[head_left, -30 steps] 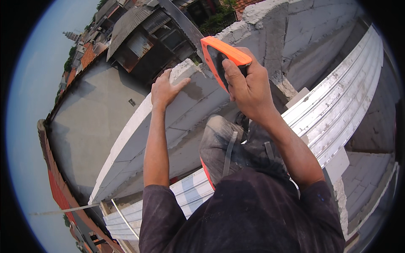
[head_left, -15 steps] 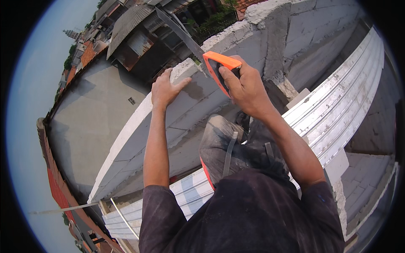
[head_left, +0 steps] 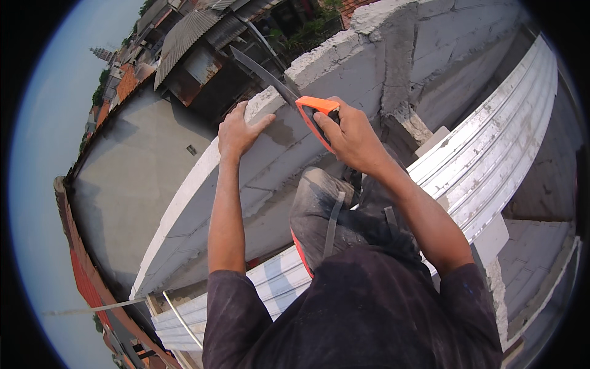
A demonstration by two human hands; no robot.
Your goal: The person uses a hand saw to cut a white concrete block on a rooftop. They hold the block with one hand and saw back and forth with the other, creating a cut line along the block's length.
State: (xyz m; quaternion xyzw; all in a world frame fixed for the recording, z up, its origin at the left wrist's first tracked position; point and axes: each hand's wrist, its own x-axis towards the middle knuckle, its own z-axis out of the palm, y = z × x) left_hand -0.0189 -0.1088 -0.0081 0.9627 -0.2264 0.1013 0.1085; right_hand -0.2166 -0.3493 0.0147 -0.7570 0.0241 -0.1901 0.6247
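Note:
My right hand (head_left: 353, 138) is closed on the orange-and-black handle (head_left: 316, 102) of a handsaw. Its blade (head_left: 259, 71) runs up and left, low in a gap in the top of a pale block wall (head_left: 190, 221). My left hand (head_left: 235, 134) grips the rough top end of the wall's block (head_left: 262, 100) just left of the blade, thumb on the right side. My bent legs (head_left: 319, 212) in dusty trousers are below my hands.
More block wall (head_left: 458, 43) with rough mortar rises at right. Ribbed metal sheets (head_left: 491, 147) run beneath me. Left beyond the wall are a plastered surface (head_left: 123, 184) and corrugated roofs (head_left: 190, 34) of lower buildings. A thin white pipe (head_left: 181, 317) lies at lower left.
My right hand and the saw have moved down and slightly left in the picture, the handle looking smaller and the blade lower. My left hand stays on the block.

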